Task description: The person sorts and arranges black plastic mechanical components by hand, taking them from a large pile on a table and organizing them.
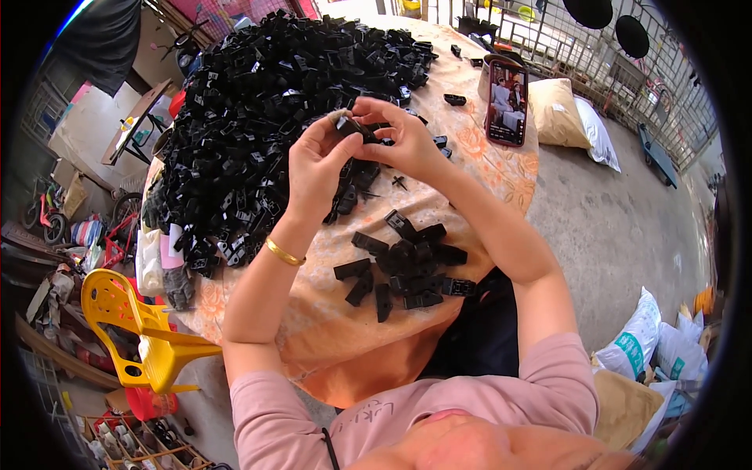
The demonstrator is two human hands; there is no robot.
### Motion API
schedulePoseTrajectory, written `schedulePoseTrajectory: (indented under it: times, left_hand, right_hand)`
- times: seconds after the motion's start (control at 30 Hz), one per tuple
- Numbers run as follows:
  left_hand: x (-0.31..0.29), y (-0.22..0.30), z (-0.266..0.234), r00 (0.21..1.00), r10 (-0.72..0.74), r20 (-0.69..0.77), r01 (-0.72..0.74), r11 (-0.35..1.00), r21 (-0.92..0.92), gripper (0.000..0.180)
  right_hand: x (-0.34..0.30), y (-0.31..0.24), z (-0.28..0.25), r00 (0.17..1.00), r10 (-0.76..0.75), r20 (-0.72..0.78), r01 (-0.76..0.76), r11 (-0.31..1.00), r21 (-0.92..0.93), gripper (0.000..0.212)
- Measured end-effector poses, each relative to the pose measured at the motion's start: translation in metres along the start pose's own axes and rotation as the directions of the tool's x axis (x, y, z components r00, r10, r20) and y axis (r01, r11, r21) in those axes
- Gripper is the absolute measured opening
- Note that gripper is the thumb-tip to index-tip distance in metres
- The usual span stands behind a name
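Both my hands meet over the near edge of a large heap of black plastic parts (pixel 258 102). Between the fingertips of my left hand (pixel 315 157) and my right hand (pixel 401 139) is one small black plastic part (pixel 350 125), gripped from both sides. Its exact kind is too small to make out. Closer to me, a smaller group of similar black parts (pixel 411 262) lies on the orange flowered tablecloth (pixel 329 329). A tiny black cross-shaped piece (pixel 400 182) rests under my right wrist.
A phone (pixel 507 103) stands upright at the table's right, playing a video. Sacks (pixel 558 112) lie on the floor beyond it, and more bags (pixel 634 341) at lower right. A yellow plastic chair (pixel 129 329) stands at left. A dark glove (pixel 179 288) lies on the table's left edge.
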State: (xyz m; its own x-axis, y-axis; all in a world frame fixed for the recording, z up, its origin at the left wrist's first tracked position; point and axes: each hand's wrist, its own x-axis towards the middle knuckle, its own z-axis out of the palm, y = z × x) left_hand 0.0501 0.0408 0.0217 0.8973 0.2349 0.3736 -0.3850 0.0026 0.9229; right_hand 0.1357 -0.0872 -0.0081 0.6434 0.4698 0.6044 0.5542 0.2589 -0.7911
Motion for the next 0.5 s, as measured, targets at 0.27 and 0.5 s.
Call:
schedulePoseTrajectory:
  times: [0.27, 0.5]
  left_hand:
    - [-0.005, 0.021, -0.003, 0.961, -0.055, 0.272, 0.009, 0.986, 0.167, 0.035]
    - [-0.02, 0.034, 0.013, 0.508, -0.431, 0.746, -0.191, 0.788, 0.585, 0.036]
  right_hand:
    - [0.014, 0.004, -0.047, 0.933, 0.12, 0.338, -0.097, 0.992, -0.085, 0.037]
    - [0.012, 0.071, -0.099, 0.962, 0.106, 0.253, 0.121, 0.664, -0.738, 0.033]
